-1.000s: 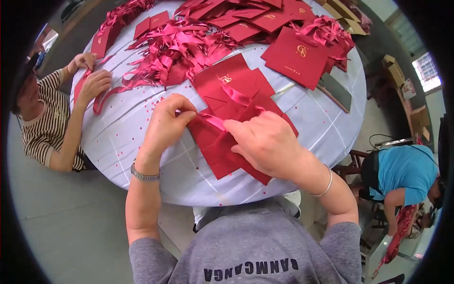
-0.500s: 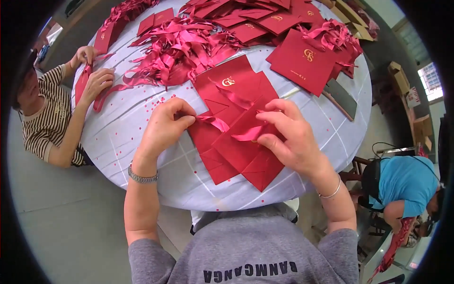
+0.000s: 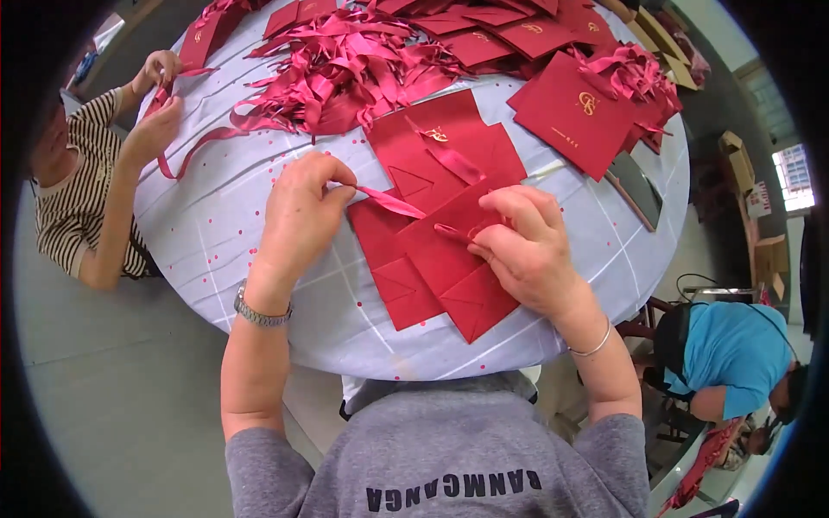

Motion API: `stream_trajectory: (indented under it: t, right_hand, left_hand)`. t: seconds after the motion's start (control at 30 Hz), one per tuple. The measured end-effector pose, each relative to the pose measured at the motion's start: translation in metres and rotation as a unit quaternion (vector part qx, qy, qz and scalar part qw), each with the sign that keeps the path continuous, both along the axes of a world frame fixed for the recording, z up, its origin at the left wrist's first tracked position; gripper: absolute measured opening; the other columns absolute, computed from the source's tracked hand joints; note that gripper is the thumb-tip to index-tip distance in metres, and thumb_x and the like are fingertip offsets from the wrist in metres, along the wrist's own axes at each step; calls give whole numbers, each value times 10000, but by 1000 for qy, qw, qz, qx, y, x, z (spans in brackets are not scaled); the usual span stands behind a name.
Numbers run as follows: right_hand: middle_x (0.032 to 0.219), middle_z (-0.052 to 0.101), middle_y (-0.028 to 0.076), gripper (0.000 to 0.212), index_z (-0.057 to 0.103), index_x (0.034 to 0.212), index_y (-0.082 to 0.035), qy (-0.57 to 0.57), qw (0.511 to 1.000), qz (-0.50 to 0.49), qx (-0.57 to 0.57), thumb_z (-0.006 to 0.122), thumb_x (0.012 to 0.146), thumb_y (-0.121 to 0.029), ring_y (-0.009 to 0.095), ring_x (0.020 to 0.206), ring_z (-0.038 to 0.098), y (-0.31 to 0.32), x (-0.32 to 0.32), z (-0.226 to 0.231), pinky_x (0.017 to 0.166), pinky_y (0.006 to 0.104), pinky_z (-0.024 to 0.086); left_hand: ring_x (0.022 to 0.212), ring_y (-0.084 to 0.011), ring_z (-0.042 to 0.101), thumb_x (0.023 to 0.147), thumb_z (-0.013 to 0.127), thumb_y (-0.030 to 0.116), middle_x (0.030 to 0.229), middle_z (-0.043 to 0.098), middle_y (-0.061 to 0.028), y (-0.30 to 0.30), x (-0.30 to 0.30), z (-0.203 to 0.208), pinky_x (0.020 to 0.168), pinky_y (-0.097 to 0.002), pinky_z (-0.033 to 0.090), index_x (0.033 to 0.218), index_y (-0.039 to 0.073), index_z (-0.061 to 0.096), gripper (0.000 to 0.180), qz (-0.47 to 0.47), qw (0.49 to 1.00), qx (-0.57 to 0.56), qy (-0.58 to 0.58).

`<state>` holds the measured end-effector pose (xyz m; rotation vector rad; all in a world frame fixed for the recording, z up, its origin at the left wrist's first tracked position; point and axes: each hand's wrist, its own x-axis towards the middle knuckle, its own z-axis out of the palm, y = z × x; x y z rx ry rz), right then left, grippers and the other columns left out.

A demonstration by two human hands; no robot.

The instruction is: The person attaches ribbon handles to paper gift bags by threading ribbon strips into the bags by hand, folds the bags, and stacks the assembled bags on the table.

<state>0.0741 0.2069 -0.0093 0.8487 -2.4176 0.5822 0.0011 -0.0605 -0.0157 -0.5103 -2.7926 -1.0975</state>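
Several flat red paper bags overlap on the table in front of me, one red bag lying on top. My left hand is closed, with thumb and index finger pinching one end of a pink satin ribbon stretched out left of that bag. Over the bag's right part, my right hand pinches a short ribbon piece between thumb and fingers. Farther away, another ribbon loop lies across a red bag with a gold emblem.
A heap of pink ribbons and piles of red bags cover the round table's far side. A dark phone-like slab lies at right. Across on the left, a person in a striped shirt handles ribbon. Someone in blue sits at right.
My left hand has drawn its ribbon end tighter and straighter. My right fingers have come together on the short ribbon piece. The whole view has shifted slightly.
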Motion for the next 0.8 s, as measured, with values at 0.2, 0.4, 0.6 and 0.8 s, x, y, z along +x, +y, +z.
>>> stream_trajectory:
  t: [0.2,0.4,0.6,0.8]
  right_hand:
    - [1071,599,92,261,647,810,-74,18,1000,-13,15,782,588,-57,286,1022,541,1,3,-9,865,385,439]
    - [1140,563,138,664,555,1134,-33,-70,990,-91,-82,853,551,-143,333,1049,529,10,5,-15,918,410,434]
    - [1162,534,154,837,443,1293,-13,-137,981,-122,-67,853,606,-260,329,1070,516,12,4,-18,925,428,414]
    - [1142,534,151,832,448,1290,-15,-147,981,-112,-51,846,611,-285,329,1052,518,14,4,-21,904,421,420]
  left_hand:
    - [851,-321,584,753,609,-29,889,599,-138,35,4,24,765,-410,473,1059,29,638,313,-59,988,56,135]
    - [859,-338,596,797,567,62,824,597,-127,87,-27,8,719,-446,489,842,70,638,85,-124,974,-112,152]
    - [857,-324,591,812,615,83,836,588,-111,84,-38,-10,726,-431,484,834,62,625,33,-67,976,-112,174]
    - [831,-316,599,789,602,71,809,590,-109,77,-40,-12,723,-429,492,815,76,630,39,-21,977,-104,183]
